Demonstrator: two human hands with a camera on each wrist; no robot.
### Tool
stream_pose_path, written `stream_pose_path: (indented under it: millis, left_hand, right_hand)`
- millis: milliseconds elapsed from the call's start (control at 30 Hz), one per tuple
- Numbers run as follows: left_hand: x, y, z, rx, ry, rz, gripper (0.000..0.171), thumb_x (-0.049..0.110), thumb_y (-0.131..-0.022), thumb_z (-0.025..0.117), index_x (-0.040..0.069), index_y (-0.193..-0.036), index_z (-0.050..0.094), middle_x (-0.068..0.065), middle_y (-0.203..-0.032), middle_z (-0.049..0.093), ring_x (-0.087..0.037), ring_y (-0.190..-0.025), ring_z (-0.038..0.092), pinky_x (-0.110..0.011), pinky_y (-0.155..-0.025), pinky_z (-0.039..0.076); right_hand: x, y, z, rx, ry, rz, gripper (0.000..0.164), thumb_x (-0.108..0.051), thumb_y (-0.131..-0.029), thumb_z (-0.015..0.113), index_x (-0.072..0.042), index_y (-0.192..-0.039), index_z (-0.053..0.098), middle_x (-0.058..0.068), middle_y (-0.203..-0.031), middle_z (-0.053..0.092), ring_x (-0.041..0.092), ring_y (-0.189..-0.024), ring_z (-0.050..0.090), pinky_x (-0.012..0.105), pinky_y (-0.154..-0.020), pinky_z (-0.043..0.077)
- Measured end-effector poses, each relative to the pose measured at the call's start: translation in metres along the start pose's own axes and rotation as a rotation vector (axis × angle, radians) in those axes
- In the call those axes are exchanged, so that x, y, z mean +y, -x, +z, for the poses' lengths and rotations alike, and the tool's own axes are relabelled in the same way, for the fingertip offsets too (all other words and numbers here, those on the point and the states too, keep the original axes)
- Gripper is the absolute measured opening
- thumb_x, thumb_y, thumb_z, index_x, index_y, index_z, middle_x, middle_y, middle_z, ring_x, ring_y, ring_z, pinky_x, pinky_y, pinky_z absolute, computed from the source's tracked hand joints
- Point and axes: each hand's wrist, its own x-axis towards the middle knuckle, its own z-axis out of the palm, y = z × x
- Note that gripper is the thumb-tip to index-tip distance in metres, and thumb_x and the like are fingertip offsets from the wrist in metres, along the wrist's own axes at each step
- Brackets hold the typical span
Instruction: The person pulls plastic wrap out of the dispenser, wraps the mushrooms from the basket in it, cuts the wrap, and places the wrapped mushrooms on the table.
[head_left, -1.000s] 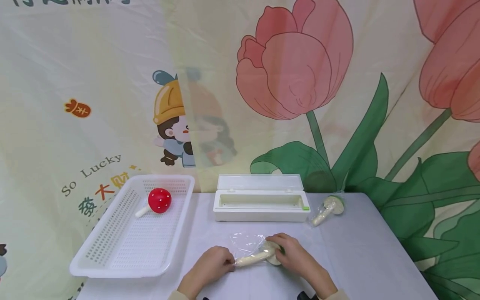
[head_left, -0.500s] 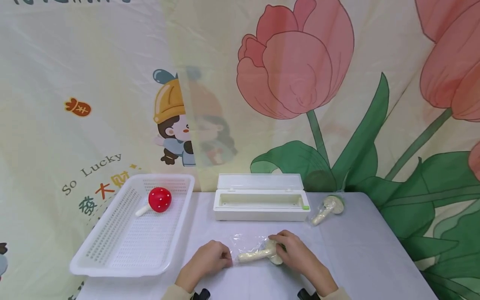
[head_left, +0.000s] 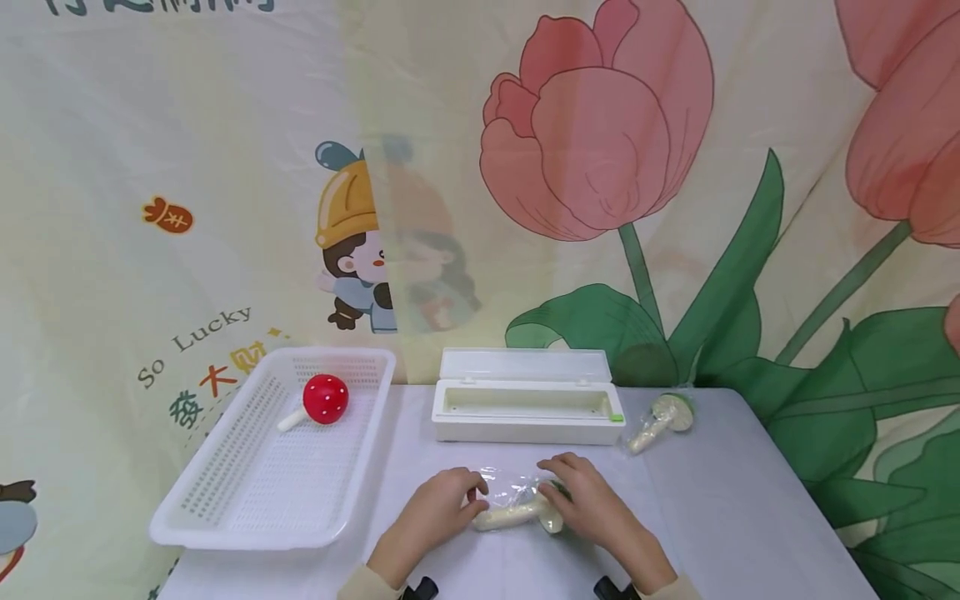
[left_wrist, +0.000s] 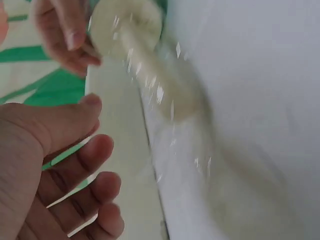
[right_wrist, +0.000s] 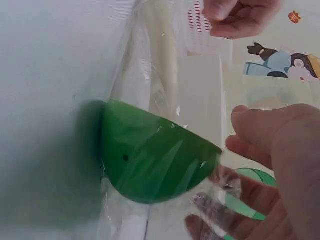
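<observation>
A toy mushroom with a pale stem (head_left: 504,518) lies on its side inside a clear plastic bag (head_left: 502,483). Its domed green cap (right_wrist: 155,155) fills the middle of the right wrist view. My left hand (head_left: 442,504) is beside the stem end, fingers loosely bent and thumb apart; in the left wrist view nothing sits between them. My right hand (head_left: 588,504) is at the cap end with its thumb and fingers spread. Some of its fingertips (right_wrist: 227,175) overlap the crinkled bag edge in the right wrist view.
A white basket (head_left: 247,533) holding a red, white-dotted mushroom (head_left: 326,399) stands on the left. Behind the hands is a white box (head_left: 528,431) with its lid raised. Another bagged mushroom (head_left: 662,422) lies to the right of it, near a printed curtain (head_left: 420,83).
My left fingers have left the bag's left edge, which they pinched earlier, and spread apart. My right fingers have opened wider at the cap. The mushroom stays nearly where it was.
</observation>
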Motion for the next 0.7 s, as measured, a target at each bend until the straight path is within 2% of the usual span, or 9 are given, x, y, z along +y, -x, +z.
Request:
stream_pose_path:
  millis: [67,133,233,300,400,600,700]
  left_hand:
    - [0.005,0.003,0.007,-0.017,-0.002,0.048,0.017,0.025,-0.085,0.083,0.018,-0.099,0.076,0.014,-0.082,0.062,0.003,-0.07,0.049,-0.02,-0.063,0.046]
    - [0.008,0.007,0.015,-0.026,-0.028,0.068,0.023,0.027,-0.081,0.086,0.02,-0.1,0.075,0.013,-0.087,0.063,0.004,-0.073,0.05,-0.02,-0.066,0.048]
    - [0.008,0.01,0.024,-0.006,-0.06,0.08,0.033,0.025,-0.076,0.089,0.02,-0.104,0.073,0.011,-0.092,0.064,0.003,-0.076,0.049,-0.02,-0.067,0.049]
    - [0.006,0.009,0.029,0.013,-0.081,0.084,0.037,0.023,-0.075,0.09,0.019,-0.107,0.072,0.011,-0.093,0.062,0.002,-0.077,0.049,-0.02,-0.067,0.05]
    - [0.003,0.005,0.035,0.023,-0.094,0.084,0.039,0.021,-0.075,0.09,0.018,-0.109,0.071,0.01,-0.091,0.062,0.0,-0.077,0.051,-0.022,-0.067,0.05]
    - [0.0,0.001,0.04,-0.019,-0.084,0.079,0.031,0.016,-0.077,0.087,0.015,-0.105,0.075,0.01,-0.086,0.063,-0.001,-0.074,0.053,-0.023,-0.067,0.051]
    - [-0.001,0.002,0.037,-0.038,-0.07,0.064,0.026,0.012,-0.078,0.085,0.014,-0.102,0.077,0.01,-0.086,0.062,-0.001,-0.074,0.053,-0.024,-0.068,0.052]
  right_hand:
    - [0.0,0.005,-0.003,0.064,0.004,-0.006,0.021,-0.021,-0.093,0.077,-0.014,-0.113,0.074,-0.002,-0.112,0.067,0.023,-0.11,0.063,0.045,-0.093,0.055]
    - [0.0,0.01,-0.005,0.109,0.01,-0.017,0.018,-0.019,-0.089,0.081,-0.016,-0.106,0.076,-0.007,-0.107,0.066,0.017,-0.106,0.061,0.039,-0.089,0.055]
    - [0.003,0.017,-0.005,0.12,-0.004,-0.032,0.019,-0.018,-0.085,0.084,-0.017,-0.102,0.076,-0.011,-0.103,0.062,0.012,-0.101,0.059,0.034,-0.084,0.055]
    - [0.005,0.02,-0.003,0.084,-0.01,-0.028,0.025,-0.018,-0.084,0.086,-0.016,-0.106,0.075,-0.01,-0.107,0.061,0.012,-0.102,0.059,0.034,-0.085,0.056]
    - [0.007,0.02,0.0,0.016,-0.026,-0.016,0.038,-0.017,-0.083,0.087,-0.013,-0.117,0.072,-0.002,-0.118,0.061,0.018,-0.11,0.061,0.04,-0.091,0.056]
    - [0.011,0.013,0.003,-0.112,-0.071,0.025,0.066,-0.017,-0.081,0.088,-0.006,-0.139,0.059,0.015,-0.136,0.06,0.037,-0.125,0.058,0.056,-0.102,0.05]
    - [0.014,0.011,0.002,-0.158,-0.077,0.038,0.066,-0.015,-0.081,0.087,-0.004,-0.14,0.058,0.015,-0.133,0.063,0.037,-0.124,0.059,0.056,-0.102,0.05]
